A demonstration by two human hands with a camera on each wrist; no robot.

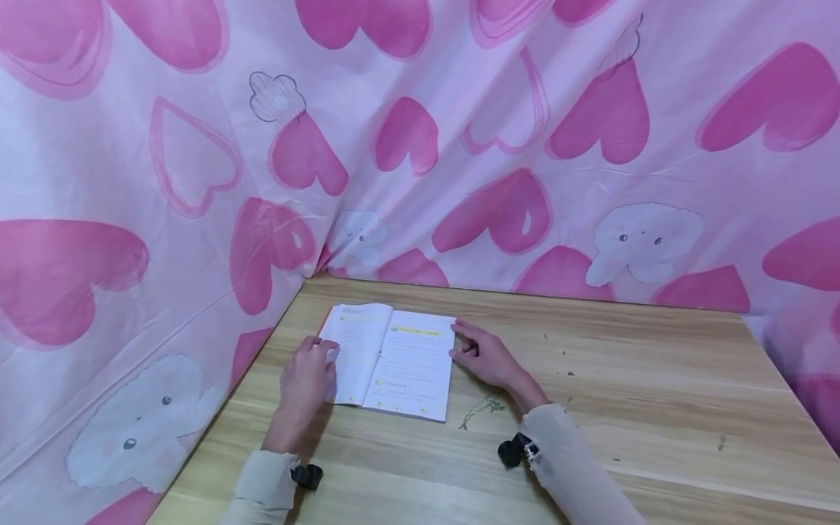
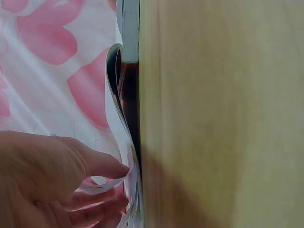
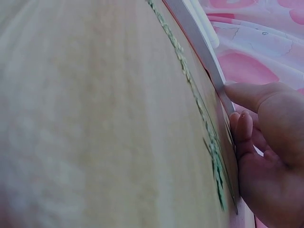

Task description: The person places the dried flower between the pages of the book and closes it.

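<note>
An open book (image 1: 413, 368) with white pages and yellow headings lies on the wooden table (image 1: 630, 408). At its left edge, my left hand (image 1: 307, 375) pinches a page between thumb and fingers. The left wrist view shows that page (image 2: 114, 107) bowed up in a curve, with the thumb (image 2: 107, 164) on its edge. My right hand (image 1: 488, 355) grips the book's right edge near the upper corner. In the right wrist view its thumb (image 3: 249, 95) sits on the edge of the page block (image 3: 202, 45), while the other fingers curl by the lower side.
A green sprig-like mark (image 1: 482, 410) is on the table just right of the book. Pink heart-patterned cloth (image 1: 407, 138) hangs along the back and left edges of the table. Small dark specks dot the tabletop at the right. Both wrists wear black cameras (image 1: 512, 450).
</note>
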